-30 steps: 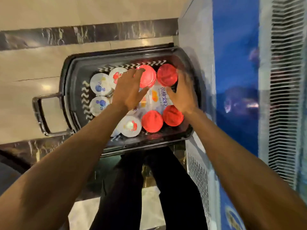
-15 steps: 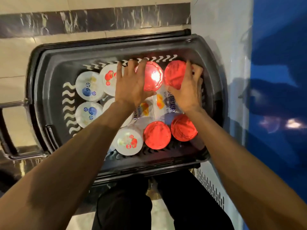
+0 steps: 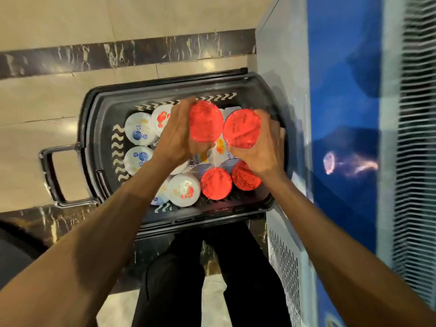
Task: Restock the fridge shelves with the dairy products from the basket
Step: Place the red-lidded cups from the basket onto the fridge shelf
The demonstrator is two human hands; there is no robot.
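A dark plastic basket (image 3: 99, 128) sits on the floor in front of me, full of dairy pots. My left hand (image 3: 175, 140) grips a red-lidded pot (image 3: 205, 121) and holds it above the basket. My right hand (image 3: 262, 149) grips a second red-lidded pot (image 3: 242, 128) right beside it. Two more red-lidded pots (image 3: 216, 183) stand at the basket's near right. White pots with blueberry labels (image 3: 139, 132) and strawberry labels (image 3: 184, 190) fill the left side. Cartons (image 3: 220, 149) lie under my hands.
The basket's metal handle (image 3: 50, 175) sticks out to the left. The fridge's blue side panel (image 3: 342, 114) and its white vent grille (image 3: 417, 161) rise on the right, close to the basket. Tiled floor with dark marble strips (image 3: 127, 55) lies beyond. My dark-trousered legs (image 3: 212, 279) are below.
Both hands have closed round the two far red-lidded pots and lifted them up out of the basket. The view has pulled back from the basket.
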